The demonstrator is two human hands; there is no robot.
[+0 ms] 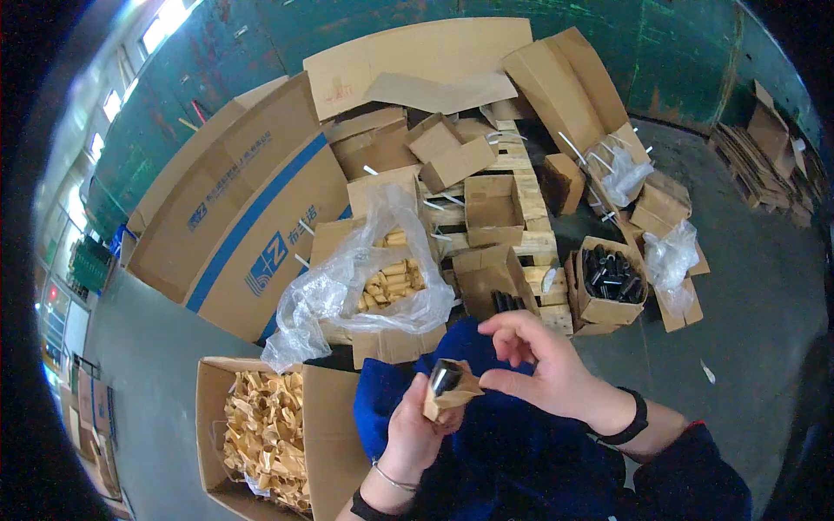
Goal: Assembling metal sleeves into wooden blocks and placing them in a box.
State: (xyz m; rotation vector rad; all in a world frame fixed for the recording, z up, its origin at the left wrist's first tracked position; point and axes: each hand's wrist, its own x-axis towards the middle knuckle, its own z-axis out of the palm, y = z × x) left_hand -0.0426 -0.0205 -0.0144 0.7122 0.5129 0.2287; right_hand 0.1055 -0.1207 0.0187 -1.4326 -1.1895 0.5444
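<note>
The glossy black cylinder [446,377] sits in the near middle of the scene, tilted, its upper end showing above a wrap of brown paper [453,399]. The left hand [414,434] closes around the paper-wrapped cylinder. The right hand [546,369] is parted, its fingers curled above an outstretched thumb; the thumb tip is just beside the paper's right edge, and I cannot tell whether they touch. Below both hands spreads dark blue cloth [512,451]. To the near left, an open brown cardboard carton [339,434] contains crumpled tan paper pieces [269,425]. Farther off, a translucent plastic bag [313,304] lies open around small tan paper-wrapped bundles [393,285]. Right of it, an open brown cardboard box [482,271] on a pale wooden pallet [540,247] holds several dark cylinders [508,301] in its near end. Farther right, a smaller square brown cardboard box [608,310] is filled with shiny black tubular pieces [612,273]. A large brown carton with a blue stripe [252,204] leans on the far left, before a green wall [365,30].
</note>
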